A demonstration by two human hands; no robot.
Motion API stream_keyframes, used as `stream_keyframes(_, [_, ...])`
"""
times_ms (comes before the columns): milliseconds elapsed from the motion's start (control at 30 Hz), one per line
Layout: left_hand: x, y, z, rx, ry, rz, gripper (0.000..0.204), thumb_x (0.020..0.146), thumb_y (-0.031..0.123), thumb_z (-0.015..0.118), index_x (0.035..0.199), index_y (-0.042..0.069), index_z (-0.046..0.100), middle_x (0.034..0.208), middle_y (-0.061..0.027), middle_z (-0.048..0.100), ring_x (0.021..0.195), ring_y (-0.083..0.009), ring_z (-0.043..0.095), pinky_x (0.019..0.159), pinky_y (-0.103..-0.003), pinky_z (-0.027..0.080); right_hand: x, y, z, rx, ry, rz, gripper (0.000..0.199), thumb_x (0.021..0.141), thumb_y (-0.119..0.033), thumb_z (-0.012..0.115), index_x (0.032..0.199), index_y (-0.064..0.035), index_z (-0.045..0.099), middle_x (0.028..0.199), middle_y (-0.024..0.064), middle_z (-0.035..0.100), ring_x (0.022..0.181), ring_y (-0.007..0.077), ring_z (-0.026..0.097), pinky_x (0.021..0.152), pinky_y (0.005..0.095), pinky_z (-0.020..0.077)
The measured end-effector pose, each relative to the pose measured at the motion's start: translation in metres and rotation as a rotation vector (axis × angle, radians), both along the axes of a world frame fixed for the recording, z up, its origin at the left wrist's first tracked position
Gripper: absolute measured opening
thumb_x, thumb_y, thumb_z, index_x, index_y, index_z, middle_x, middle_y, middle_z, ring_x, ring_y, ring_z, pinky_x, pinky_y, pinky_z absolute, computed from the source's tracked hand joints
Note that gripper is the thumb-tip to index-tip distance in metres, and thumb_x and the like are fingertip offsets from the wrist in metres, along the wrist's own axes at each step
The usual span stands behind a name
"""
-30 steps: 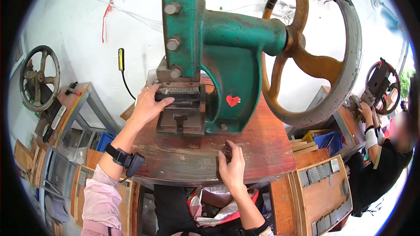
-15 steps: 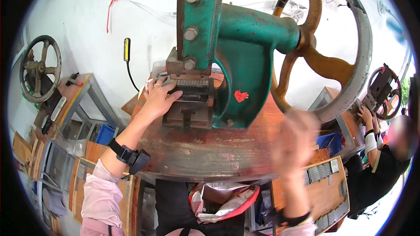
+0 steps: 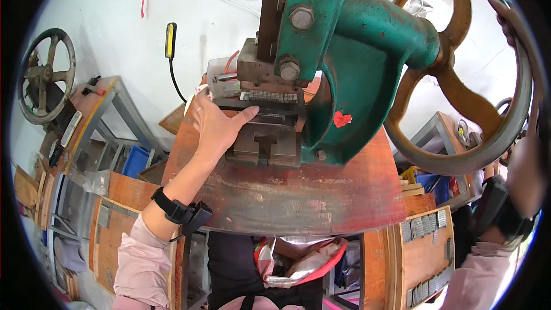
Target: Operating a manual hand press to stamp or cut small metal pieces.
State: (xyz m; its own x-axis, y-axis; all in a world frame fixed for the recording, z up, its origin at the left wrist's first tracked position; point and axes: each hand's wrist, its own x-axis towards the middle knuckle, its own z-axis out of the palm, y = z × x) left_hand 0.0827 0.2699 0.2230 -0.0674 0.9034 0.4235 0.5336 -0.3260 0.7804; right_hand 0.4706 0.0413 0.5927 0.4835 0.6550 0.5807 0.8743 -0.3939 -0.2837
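My left hand (image 3: 213, 123) is at the left side of the green hand press (image 3: 379, 57). Its thumb lies against the front of a dark metal bar (image 3: 229, 104), and its fingers bend round the bar's left end. Behind the bar, a row of small grey metal pieces (image 3: 270, 97) sits under the press head (image 3: 258, 69). A crumpled white scrap (image 3: 198, 91) shows by my fingertips. Far right, my right hand (image 3: 506, 26) grips the upper rim of the large handwheel (image 3: 398, 132); my right forearm is blurred at the picture's edge.
The press stands on a worn wooden table (image 3: 298, 195). Trays with grey metal pieces flank me, one on the right (image 3: 397, 252) and one on the left (image 3: 115, 241). An opened silver-lined bag (image 3: 281, 280) lies at my lap. Another handwheel (image 3: 70, 77) stands far left.
My right hand has gone from below the handwheel up to its upper right rim. The view has shifted, so the press sits further right. My left hand stays at the bar.
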Motion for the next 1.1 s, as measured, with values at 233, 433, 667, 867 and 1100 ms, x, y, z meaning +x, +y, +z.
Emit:
stream_keyframes(233, [0.004, -0.008, -0.001, -0.257, -0.545, -0.310, 0.094, 0.071, 0.033, 0.084, 0.123, -0.011, 0.020, 0.123, -0.0258, 0.044, 0.114, -0.0246, 0.050, 0.096, -0.031, 0.043, -0.149, 0.039, -0.257, 1.233, -0.041, 0.053, 0.053, 0.088, -0.021, 0.069, 0.130, 0.0001, 0.046, 0.082, 0.0034, 0.058, 0.065, 0.0086, 0.052, 0.061, 0.0225, 0.0461])
stream_keyframes(433, [0.004, -0.013, 0.006, -0.211, -0.511, -0.296, 0.099, 0.071, 0.034, 0.084, 0.129, -0.012, 0.018, 0.126, -0.0260, 0.044, 0.115, -0.0269, 0.051, 0.095, -0.034, 0.044, -0.067, -0.031, -0.238, 0.712, 0.095, 0.296, 0.033, 0.089, -0.019, 0.067, 0.112, 0.0021, 0.054, 0.075, 0.0024, 0.056, 0.064, 0.0079, 0.052, 0.058, 0.0224, 0.0418])
stream_keyframes(667, [0.004, -0.009, 0.005, 0.051, -0.098, -0.102, 0.094, 0.071, 0.034, 0.083, 0.128, -0.013, 0.025, 0.115, -0.0252, 0.052, 0.112, -0.0325, 0.052, 0.093, -0.039, 0.044, -0.057, -0.006, -0.083, 0.293, -0.109, 0.001, 0.032, 0.085, -0.037, 0.064, 0.085, -0.0058, 0.055, 0.057, -0.0017, 0.048, 0.047, 0.0076, 0.047, 0.046, 0.0230, 0.0380])
stream_keyframes(867, [-0.013, -0.026, 0.016, 0.428, 0.440, -0.158, 0.043, 0.079, 0.019, 0.074, 0.111, -0.001, 0.055, 0.101, -0.0179, 0.059, 0.098, -0.0366, 0.053, 0.079, -0.044, 0.044, -0.019, 0.040, -0.023, 0.174, -0.651, -0.195, 0.052, 0.089, -0.044, 0.060, 0.112, 0.0010, 0.052, 0.063, 0.0050, 0.050, 0.046, 0.0125, 0.051, 0.042, 0.0284, 0.0430])
stream_keyframes(1100, [-0.067, -0.100, -0.028, 0.522, 0.460, -0.564, 0.038, 0.069, 0.013, 0.079, 0.102, 0.003, 0.063, 0.100, -0.0125, 0.060, 0.093, -0.0317, 0.055, 0.081, -0.041, 0.045, 0.005, 0.062, -0.004, 0.117, -0.595, -0.304, 0.068, 0.090, -0.046, 0.059, 0.130, 0.0061, 0.041, 0.069, 0.0092, 0.055, 0.049, 0.0143, 0.053, 0.041, 0.0288, 0.0444])
